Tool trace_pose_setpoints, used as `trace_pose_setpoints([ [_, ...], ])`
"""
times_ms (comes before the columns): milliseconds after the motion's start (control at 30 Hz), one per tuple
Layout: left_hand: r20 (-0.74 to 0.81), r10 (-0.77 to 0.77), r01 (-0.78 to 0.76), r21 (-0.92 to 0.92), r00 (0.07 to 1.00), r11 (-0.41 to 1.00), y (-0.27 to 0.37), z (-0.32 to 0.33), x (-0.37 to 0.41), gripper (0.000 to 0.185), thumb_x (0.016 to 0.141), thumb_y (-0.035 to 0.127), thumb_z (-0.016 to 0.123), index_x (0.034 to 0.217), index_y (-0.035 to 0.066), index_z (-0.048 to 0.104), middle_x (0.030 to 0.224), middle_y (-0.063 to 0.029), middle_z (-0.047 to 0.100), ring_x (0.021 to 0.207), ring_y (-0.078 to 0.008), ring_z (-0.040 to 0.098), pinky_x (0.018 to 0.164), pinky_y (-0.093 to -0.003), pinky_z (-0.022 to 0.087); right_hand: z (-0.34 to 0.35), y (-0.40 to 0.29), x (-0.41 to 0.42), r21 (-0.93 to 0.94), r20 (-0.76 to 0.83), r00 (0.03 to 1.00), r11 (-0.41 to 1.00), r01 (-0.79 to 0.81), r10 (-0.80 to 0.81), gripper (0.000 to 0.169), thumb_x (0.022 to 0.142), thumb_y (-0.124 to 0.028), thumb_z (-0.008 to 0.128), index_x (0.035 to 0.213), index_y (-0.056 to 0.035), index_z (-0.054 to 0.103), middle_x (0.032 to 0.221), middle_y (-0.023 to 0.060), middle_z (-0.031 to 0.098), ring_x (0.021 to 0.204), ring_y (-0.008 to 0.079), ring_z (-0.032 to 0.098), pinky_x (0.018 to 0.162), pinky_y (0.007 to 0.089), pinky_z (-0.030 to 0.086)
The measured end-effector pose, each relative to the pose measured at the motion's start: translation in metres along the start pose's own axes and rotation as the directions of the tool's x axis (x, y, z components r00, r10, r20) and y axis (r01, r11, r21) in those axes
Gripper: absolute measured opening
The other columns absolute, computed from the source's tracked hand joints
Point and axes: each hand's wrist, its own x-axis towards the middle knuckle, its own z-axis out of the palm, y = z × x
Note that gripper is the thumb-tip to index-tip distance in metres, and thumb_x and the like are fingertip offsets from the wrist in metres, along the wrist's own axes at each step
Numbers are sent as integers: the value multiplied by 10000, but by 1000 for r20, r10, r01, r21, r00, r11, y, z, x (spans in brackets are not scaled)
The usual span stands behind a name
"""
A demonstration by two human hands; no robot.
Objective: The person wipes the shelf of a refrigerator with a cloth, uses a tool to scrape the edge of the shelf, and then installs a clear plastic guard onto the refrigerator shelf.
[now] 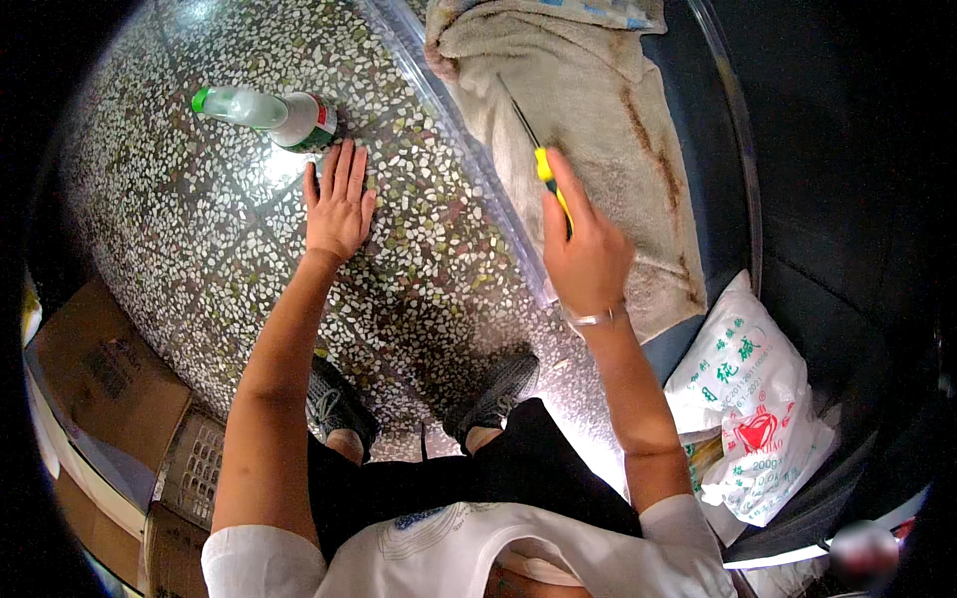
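My left hand [336, 198] is held out over the speckled terrazzo floor [224, 299], palm down, with nothing in it. Its fingertips are close to the base of a plastic bottle [303, 123] with a green cap and a green and red label; whether they touch it I cannot tell. In my right hand [591, 250] is a screwdriver [543, 166] with a yellow and dark green handle. Its thin metal shaft points away from me, over a beige, brown-stained towel [591, 105]. I cannot tell whether the tip touches the cloth.
A clear plastic strip [478, 164] runs along the towel's left side. White printed plastic bags [755, 418] lie at the right beside a dark surface [822, 224]. Cardboard boxes [112, 381] stand at the lower left. My grey shoes [497, 392] rest on the floor.
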Motion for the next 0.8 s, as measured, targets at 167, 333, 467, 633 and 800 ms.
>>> trace_pose_setpoints([
  [167,12,-10,10,1,1000,1000,4,-2,1,601,989,332,405,1530,113,265,1581,-80,273,1454,-267,244,1190,-530,71,13,4,27,63,60,998,997,-34,31,413,939,-216,610,1351,-224,575,892,164,705,694,334,671,583,404,499],
  [333,40,-12,13,-6,999,1000,3,-3,-1,618,962,340,442,1506,80,308,1574,-90,290,1444,-279,269,1192,-542,78,5,15,13,116,-54,994,988,105,-100,451,928,-245,617,1371,-292,549,760,158,658,627,349,637,538,463,489],
  [467,97,-39,38,8,995,999,10,-15,9,614,957,341,430,1500,77,320,1566,-97,299,1441,-278,276,1195,-545,78,28,17,32,136,-161,981,982,127,-105,446,932,-266,613,1373,-294,556,734,139,641,597,334,627,525,466,480],
  [633,169,-89,82,48,982,995,4,-15,-1,635,956,370,434,1512,93,301,1581,-85,272,1457,-259,246,1198,-551,67,42,-83,181,43,-61,994,995,88,-86,320,940,-284,587,1255,-274,638,756,166,690,705,367,674,577,477,504],
  [800,158,-73,76,-16,985,997,10,-20,7,635,954,364,438,1515,102,298,1580,-76,275,1456,-250,249,1199,-552,76,26,-109,262,-46,-94,984,988,149,-153,305,937,-337,564,1229,-298,645,783,172,694,698,376,672,598,504,516],
])
